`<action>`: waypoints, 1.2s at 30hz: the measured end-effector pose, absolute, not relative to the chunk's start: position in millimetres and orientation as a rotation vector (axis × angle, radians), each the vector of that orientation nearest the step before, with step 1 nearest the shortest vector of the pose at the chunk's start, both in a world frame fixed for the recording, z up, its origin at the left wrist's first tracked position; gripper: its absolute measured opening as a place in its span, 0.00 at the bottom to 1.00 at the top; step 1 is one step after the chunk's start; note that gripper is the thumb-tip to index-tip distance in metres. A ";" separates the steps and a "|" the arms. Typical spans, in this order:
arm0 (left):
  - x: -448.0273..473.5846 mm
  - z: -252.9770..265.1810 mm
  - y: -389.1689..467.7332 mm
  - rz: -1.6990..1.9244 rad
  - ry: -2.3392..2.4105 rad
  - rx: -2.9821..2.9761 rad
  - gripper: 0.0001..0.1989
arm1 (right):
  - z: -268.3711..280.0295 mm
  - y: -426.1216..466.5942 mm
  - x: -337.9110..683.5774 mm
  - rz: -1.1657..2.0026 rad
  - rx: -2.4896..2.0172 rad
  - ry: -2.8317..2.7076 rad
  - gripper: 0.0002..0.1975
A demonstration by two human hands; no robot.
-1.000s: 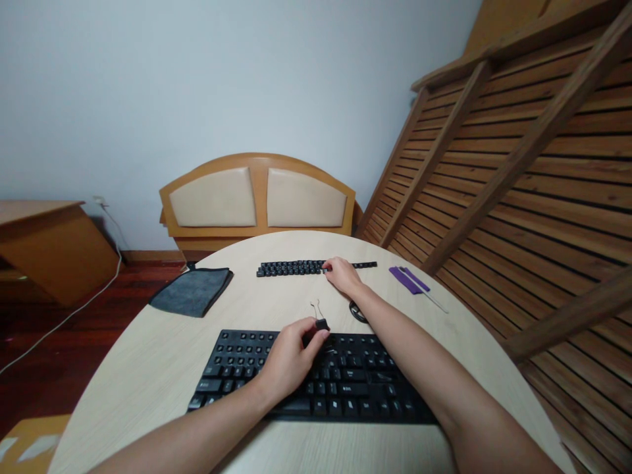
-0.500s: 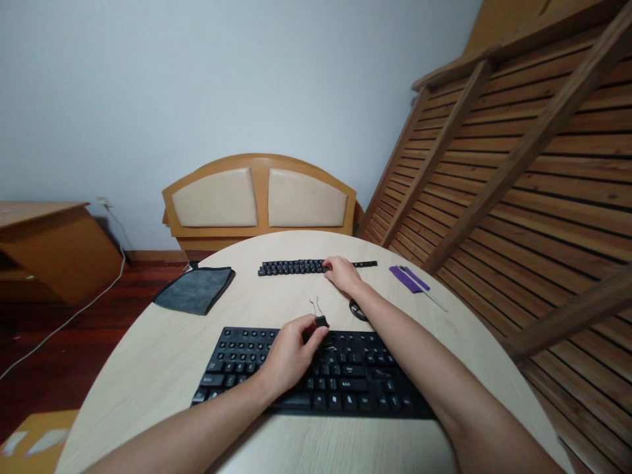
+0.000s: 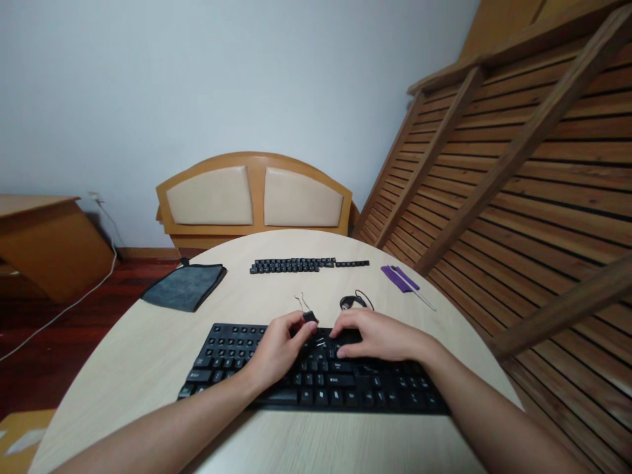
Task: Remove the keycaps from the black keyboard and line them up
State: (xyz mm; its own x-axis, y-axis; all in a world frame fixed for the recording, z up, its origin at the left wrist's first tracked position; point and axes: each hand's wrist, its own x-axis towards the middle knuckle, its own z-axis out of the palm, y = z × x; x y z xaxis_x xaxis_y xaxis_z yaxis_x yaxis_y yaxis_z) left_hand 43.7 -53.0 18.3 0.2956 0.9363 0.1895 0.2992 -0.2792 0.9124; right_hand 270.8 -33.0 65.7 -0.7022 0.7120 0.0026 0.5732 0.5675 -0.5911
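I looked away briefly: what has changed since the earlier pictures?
The right hand has left the loose keycaps and come back toward the person, to the keyboard. The left hand still holds the black-handled wire tool.

From your head, the view looked forward and down, close over the round table (image 3: 276,295), toward the wall (image 3: 222,79).
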 end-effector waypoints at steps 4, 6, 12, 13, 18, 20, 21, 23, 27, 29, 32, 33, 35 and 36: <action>43.1 18.8 -52.3 0.992 1.125 1.770 0.15 | 50.0 -42.3 273.9 0.900 -1.045 -2.466 0.14; 42.4 20.5 -53.9 0.990 1.133 1.786 0.15 | 44.5 -41.7 273.7 0.928 -1.042 -2.445 0.14; 41.9 26.0 -65.6 0.937 1.188 1.995 0.14 | 39.6 -45.3 268.4 0.874 -1.053 -2.431 0.12; 42.1 26.2 -67.3 0.927 1.210 2.032 0.14 | 39.4 -46.9 266.7 0.864 -1.042 -2.429 0.12; 42.1 25.5 -69.5 0.903 1.253 2.075 0.14 | 37.4 -52.3 257.9 0.823 -1.028 -2.391 0.09; 41.8 24.8 -68.0 0.912 1.245 2.061 0.14 | 36.7 -53.1 255.8 0.816 -1.026 -2.384 0.08; 41.7 24.2 -66.9 0.916 1.242 2.046 0.15 | 36.5 -53.4 255.2 0.817 -1.025 -2.383 0.08; 41.7 22.8 -64.4 0.918 1.229 1.998 0.16 | 36.6 -53.9 254.7 0.821 -1.024 -2.380 0.08; 42.4 20.2 -60.9 0.897 1.155 1.910 0.16 | 37.1 -54.3 255.1 0.819 -1.025 -2.394 0.07; 43.0 20.3 -61.5 0.880 1.129 1.942 0.15 | 37.4 -54.0 255.2 0.809 -1.026 -2.401 0.07; 43.7 22.3 -65.0 0.840 1.105 2.071 0.14 | 38.3 -53.4 255.0 0.790 -1.027 -2.411 0.07; 43.8 23.1 -66.4 0.831 1.100 2.112 0.14 | 38.6 -53.3 254.9 0.784 -1.025 -2.416 0.07; 43.9 24.6 -68.5 0.821 1.092 2.178 0.14 | 39.2 -53.7 254.5 0.771 -1.021 -2.425 0.07; 43.8 25.1 -69.2 0.817 1.093 2.205 0.13 | 39.3 -54.2 254.3 0.762 -1.021 -2.429 0.07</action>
State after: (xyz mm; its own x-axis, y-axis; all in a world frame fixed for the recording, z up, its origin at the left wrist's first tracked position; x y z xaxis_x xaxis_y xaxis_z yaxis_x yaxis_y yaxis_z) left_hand 43.8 -69.2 25.1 0.4870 0.8285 0.2765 0.4999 -0.5240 0.6896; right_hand 254.3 -54.2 39.3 -0.6555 0.7412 0.1446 0.5257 0.5854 -0.6173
